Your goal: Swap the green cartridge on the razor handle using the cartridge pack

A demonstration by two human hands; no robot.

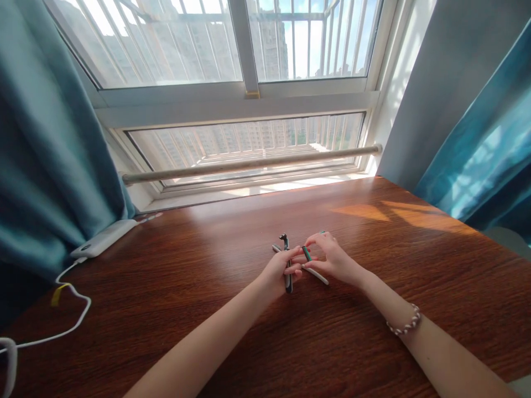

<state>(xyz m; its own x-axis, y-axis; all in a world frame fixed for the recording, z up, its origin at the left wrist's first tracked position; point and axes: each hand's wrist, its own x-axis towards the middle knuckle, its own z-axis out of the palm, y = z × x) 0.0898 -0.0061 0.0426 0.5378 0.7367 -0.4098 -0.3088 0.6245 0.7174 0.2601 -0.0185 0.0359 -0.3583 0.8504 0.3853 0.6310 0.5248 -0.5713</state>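
My left hand [286, 265] is closed around a slim black-and-grey razor handle [289, 286], held upright with its small black forked top [284, 237] showing above the fingers. Between the thumb and fingertips of my right hand [332, 257] is a narrow green-and-black piece, which looks like a razor cartridge [307, 254]. It sits just right of the handle, close to my left fingertips. Beneath both hands a thin whitish stick [320, 276] lies slantwise on the table, its middle hidden. A small teal bit [322, 232] shows behind my right fingers, mostly covered.
The brown wooden table [232, 342] reaches to the window sill. A white power strip [105, 240] with a white cable [89, 303] lies at the left, beside a blue curtain [53, 121]. A horizontal rail [253, 163] crosses the window.
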